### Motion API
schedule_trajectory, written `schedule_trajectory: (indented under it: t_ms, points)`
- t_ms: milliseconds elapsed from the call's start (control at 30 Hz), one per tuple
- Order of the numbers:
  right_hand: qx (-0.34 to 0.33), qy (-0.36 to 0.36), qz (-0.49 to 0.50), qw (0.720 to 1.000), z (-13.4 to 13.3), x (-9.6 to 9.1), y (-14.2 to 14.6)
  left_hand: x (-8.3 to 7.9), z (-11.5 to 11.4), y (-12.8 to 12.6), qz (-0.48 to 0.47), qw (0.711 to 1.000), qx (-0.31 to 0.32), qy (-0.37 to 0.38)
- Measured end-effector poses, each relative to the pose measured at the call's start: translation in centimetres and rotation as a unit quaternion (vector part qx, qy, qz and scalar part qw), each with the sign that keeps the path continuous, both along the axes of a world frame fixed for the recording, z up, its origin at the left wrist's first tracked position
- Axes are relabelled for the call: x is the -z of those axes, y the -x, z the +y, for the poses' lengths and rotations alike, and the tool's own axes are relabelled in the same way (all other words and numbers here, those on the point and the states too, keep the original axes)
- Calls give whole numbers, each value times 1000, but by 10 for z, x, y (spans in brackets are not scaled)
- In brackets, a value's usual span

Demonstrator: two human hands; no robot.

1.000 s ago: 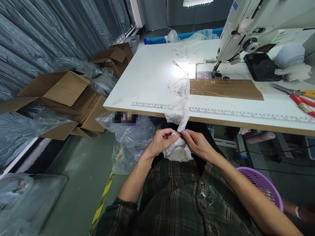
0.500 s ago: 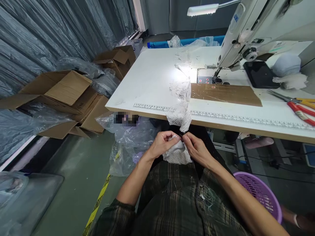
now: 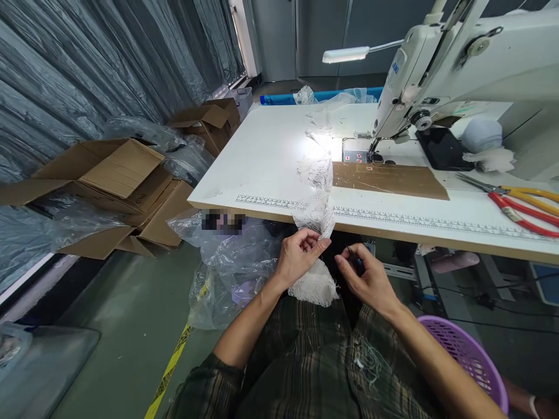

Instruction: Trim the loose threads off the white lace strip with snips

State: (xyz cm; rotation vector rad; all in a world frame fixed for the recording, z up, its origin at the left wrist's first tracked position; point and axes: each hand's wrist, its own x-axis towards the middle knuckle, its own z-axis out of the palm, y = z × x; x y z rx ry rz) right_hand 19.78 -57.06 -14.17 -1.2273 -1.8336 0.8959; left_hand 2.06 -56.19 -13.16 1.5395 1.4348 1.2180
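Observation:
A strip of white lace [image 3: 315, 174] runs down the tabletop and over its front edge. My left hand [image 3: 301, 256] pinches the lace between thumb and fingers just below that edge. More of the lace hangs under the hand and lies over my lap. To the right, apart from the lace, my right hand [image 3: 369, 276] is closed round a small dark tool [image 3: 357, 263]. Fingers cover most of the tool, so its exact kind cannot be made out.
A sewing machine [image 3: 406, 87] stands on the white table [image 3: 262, 157], with a brown card strip [image 3: 393, 181] before it. Red-handled scissors [image 3: 515, 212] lie at the right. Cardboard boxes [image 3: 117, 169] are at left; a purple basket [image 3: 467, 355] sits below right.
My hands have parted. The left has shifted its pinch higher on the lace, close to the table edge. My right hand has moved right, away from the lace, and the dark tool shows more.

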Motion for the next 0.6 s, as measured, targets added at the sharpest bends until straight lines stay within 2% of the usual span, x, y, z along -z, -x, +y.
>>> schedule_trajectory:
  t_ms: [67,133,233,300,333,400,433,467,533,600]
  points:
    - [18,-3,36,999,4,-16,3,-5,-7,-7,59,997,23,-48]
    - [33,15,42,998,7,-25,7,-6,-22,-14,133,982,82,-105]
    - [43,58,22,997,2,-28,11,-4,-50,-17,220,932,203,-203]
    - [12,78,21,997,-9,-28,9,-5,-64,-11,218,911,255,-239]
    - [-17,85,27,996,-16,-28,8,-6,-67,-5,195,918,246,-242]
    - [-85,96,47,991,-30,-30,5,-8,-65,9,113,957,165,-208]
    - [-114,101,57,987,-35,-30,4,-8,-61,15,60,976,124,-168]
    - [-136,104,64,983,-39,-30,4,-8,-56,21,4,988,111,-112]
    - [-162,104,73,979,-42,-28,4,-5,-45,26,-105,980,170,21]
    - [-169,97,79,978,-39,-23,6,1,-38,25,-174,947,241,120]
